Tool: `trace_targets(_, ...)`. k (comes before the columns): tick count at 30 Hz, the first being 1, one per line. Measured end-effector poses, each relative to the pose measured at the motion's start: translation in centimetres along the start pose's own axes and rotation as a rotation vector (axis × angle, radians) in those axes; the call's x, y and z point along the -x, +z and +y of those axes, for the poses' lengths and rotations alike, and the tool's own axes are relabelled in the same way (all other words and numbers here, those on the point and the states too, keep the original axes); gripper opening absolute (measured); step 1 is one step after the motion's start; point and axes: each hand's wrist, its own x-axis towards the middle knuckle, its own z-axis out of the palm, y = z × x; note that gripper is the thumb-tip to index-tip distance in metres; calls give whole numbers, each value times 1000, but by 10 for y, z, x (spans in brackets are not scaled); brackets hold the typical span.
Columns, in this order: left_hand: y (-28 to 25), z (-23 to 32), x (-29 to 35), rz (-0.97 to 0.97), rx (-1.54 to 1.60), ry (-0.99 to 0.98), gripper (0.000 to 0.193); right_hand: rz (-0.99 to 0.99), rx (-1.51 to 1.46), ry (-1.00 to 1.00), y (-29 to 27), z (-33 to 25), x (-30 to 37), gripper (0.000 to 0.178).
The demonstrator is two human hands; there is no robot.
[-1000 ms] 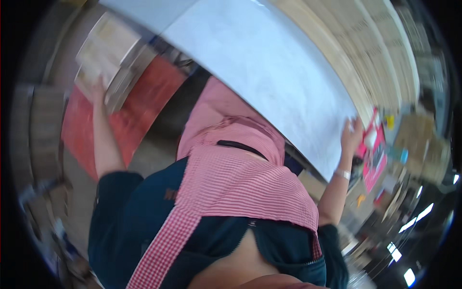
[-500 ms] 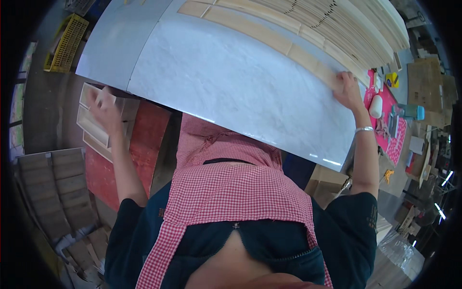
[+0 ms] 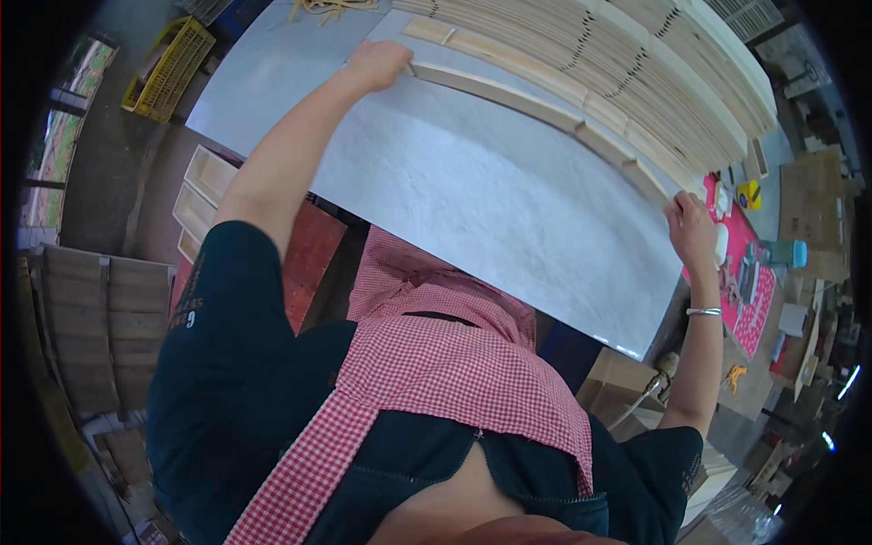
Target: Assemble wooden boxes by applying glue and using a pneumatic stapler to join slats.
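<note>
A long, thin pale wooden strip [image 3: 495, 94], with crosswise joints along it, stands on edge across the pale marbled tabletop [image 3: 472, 200]. At its far left end is my left hand [image 3: 380, 65], its fingers closed on the strip's tip. My right hand [image 3: 692, 227] pinches the other end, near the table's right side, and a metal bangle circles that wrist. A second jointed wooden strip [image 3: 518, 68] lies just behind the first. Beyond it, many similar strips [image 3: 590, 45] are stacked closely side by side.
To the right, a pink cloth [image 3: 752, 322] bears a blue-lidded bottle [image 3: 786, 252] and small tools; a yellow tape measure [image 3: 748, 193] lies beside it. Wooden boxes [image 3: 193, 211] sit on a red board left of the table. A yellow crate [image 3: 171, 73] stands farther left.
My left hand has come up from beside the wooden boxes to the strip's far left end. The strip, earlier lying flat, now stands on edge. My right hand stays at its right end.
</note>
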Motion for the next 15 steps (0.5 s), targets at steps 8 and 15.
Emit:
trace_targets(8, -3, 40, 84, -213, 169, 118, 38, 81, -177, 135, 26, -90, 31, 27)
trace_targets(15, 18, 69, 107, -222, 377, 311, 54, 101, -529, -42, 51, -156, 49, 29)
